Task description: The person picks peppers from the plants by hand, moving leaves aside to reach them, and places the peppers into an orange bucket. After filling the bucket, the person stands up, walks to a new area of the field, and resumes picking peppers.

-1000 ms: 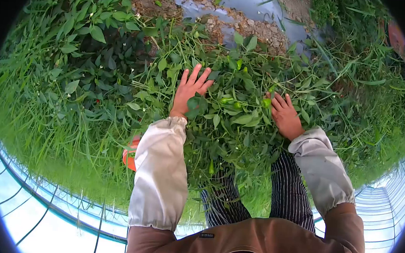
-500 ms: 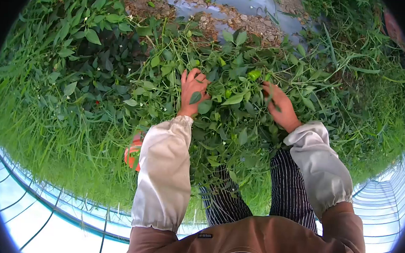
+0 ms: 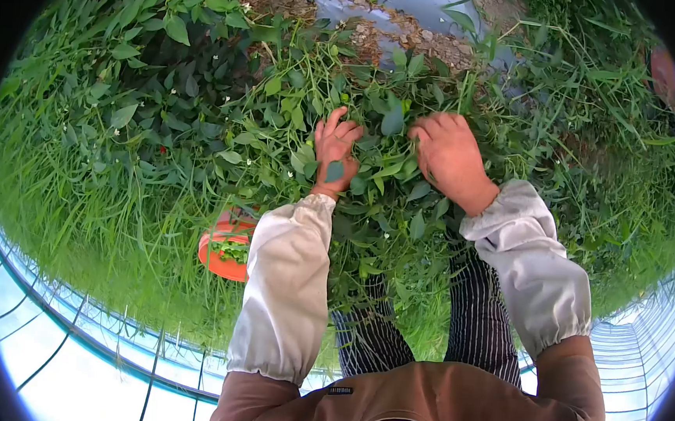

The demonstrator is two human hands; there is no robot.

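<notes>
A leafy green pepper plant [image 3: 389, 206] fills the middle, right in front of my striped trousers [image 3: 487, 315]. My left hand [image 3: 335, 154] is sunk into its upper leaves, fingers curled around thin stems. About a hand's width to the right, my right hand [image 3: 449, 157] shows its back, its fingers bent down into the same foliage and closed on a leafy branch. The fingertips of both hands are hidden by leaves, and I see no pepper in either hand. Both arms wear white sleeve covers.
An orange container [image 3: 220, 263] with green pickings sits low on the left by my left sleeve. Another dark-leaved plant [image 3: 166, 81] stands further left, with tall grass around it. Grey ground sheet with dry debris [image 3: 415, 1] lies ahead. Greenhouse framing [image 3: 71, 325] curves along the lower edge.
Both hands have moved up and inward, closer together. The left went from spread flat to curled; the right closed into the foliage. More of the orange container shows.
</notes>
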